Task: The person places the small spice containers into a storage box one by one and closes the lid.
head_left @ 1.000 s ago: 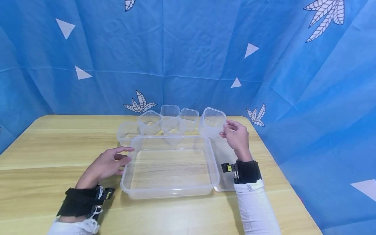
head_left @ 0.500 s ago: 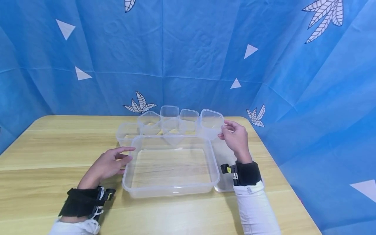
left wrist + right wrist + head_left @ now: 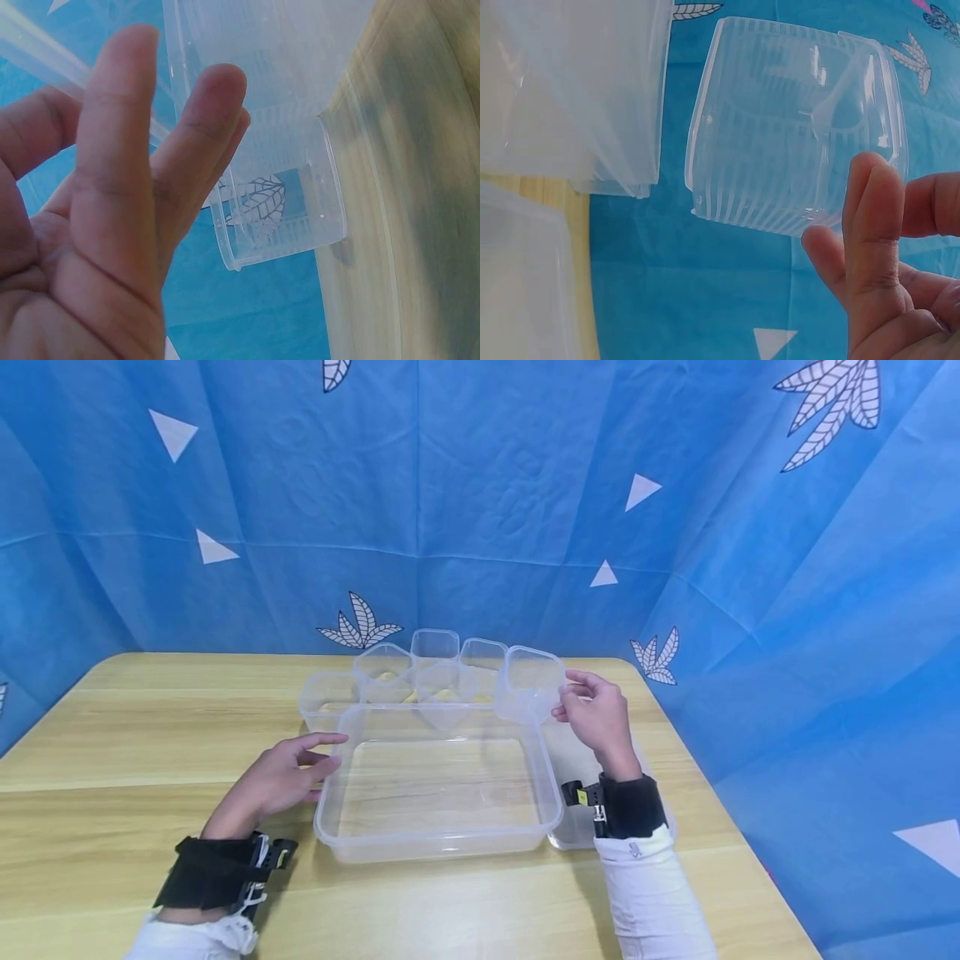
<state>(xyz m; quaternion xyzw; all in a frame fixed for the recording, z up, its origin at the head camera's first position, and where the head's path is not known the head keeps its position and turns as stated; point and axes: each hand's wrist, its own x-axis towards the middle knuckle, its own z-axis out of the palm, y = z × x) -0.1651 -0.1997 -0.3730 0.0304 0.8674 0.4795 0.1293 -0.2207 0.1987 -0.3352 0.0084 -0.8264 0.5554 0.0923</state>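
Observation:
My right hand (image 3: 597,717) pinches the right side of a clear square cup (image 3: 534,672), behind the large tub's back right corner. In the right wrist view the fingers of that hand (image 3: 889,255) hold the ribbed cup (image 3: 780,127) by one edge. The large clear tub (image 3: 450,843) stands in front of several small cups. Beside its left wall is my left hand (image 3: 279,781), fingers loosely spread with the tips at the rim; whether they touch it is unclear. The left wrist view shows this hand (image 3: 112,195) gripping nothing, a small cup (image 3: 281,202) beyond it.
Small clear cups (image 3: 382,672) stand close together behind the tub, near the table's (image 3: 187,710) back edge. A flat translucent lid (image 3: 573,827) lies to the right of the tub, partly under my right forearm. A blue patterned cloth (image 3: 495,485) hangs behind.
The right hand has moved slightly left and toward the tub, carrying the square cup down beside the other small cups. My left hand has barely moved.

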